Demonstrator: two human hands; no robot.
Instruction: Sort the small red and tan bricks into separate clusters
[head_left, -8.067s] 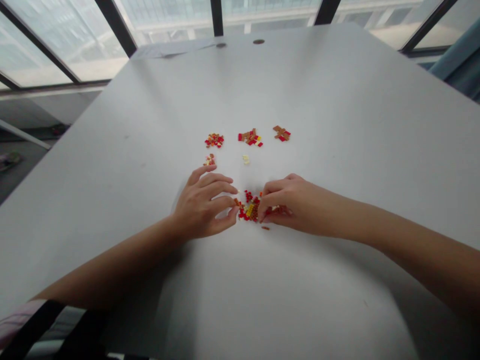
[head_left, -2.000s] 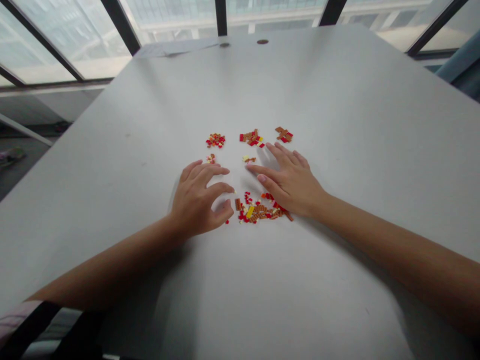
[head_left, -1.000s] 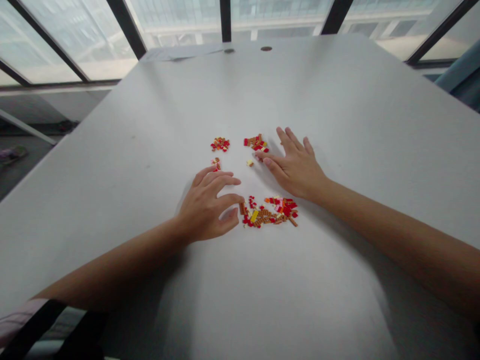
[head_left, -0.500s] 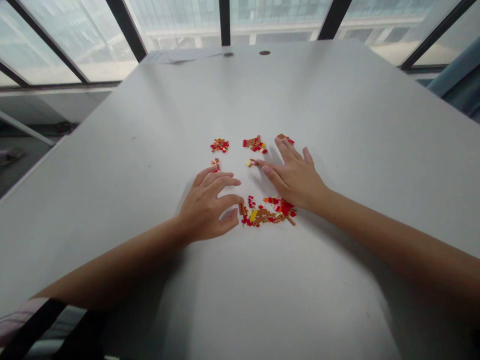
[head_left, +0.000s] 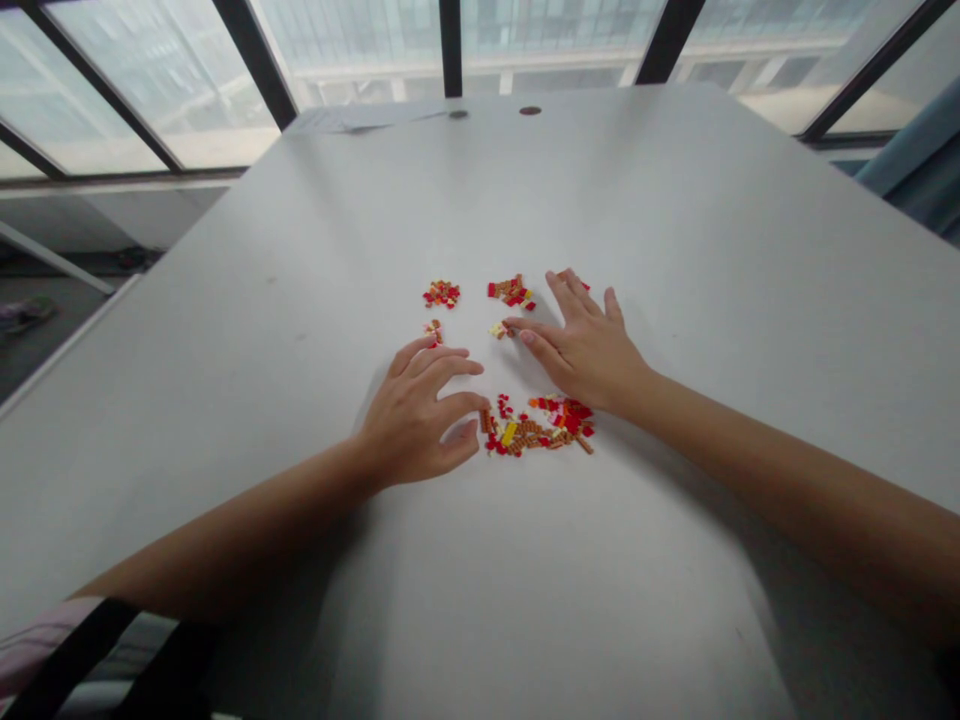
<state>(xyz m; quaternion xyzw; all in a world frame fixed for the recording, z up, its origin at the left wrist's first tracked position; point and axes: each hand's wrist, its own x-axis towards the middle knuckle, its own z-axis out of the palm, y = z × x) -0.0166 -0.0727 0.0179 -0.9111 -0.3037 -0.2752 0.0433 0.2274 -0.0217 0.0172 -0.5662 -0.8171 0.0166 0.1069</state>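
Running nine-to-three, the brick pile (head_left: 536, 436) lies at three o'clock from the spread left hand (head_left: 418, 412), seven from the spread right hand (head_left: 596, 355).

A camera worn on the person's head looked forward and steeply down over a white table (head_left: 480, 590), facing the windows (head_left: 540, 45) beyond its far end. The left hand (head_left: 424, 415) and right hand (head_left: 585, 340) sat near mid-frame, within arm's reach of the lens, while the small pieces (head_left: 529, 432) between and ahead of them appeared tiny. The left forearm (head_left: 247, 525) ran from the lower left, above a striped sleeve (head_left: 97, 650); the right forearm (head_left: 780, 480) ran from the right edge. The broad view also took in floor (head_left: 37, 350) at far left and blue fabric (head_left: 919, 165) at upper right.
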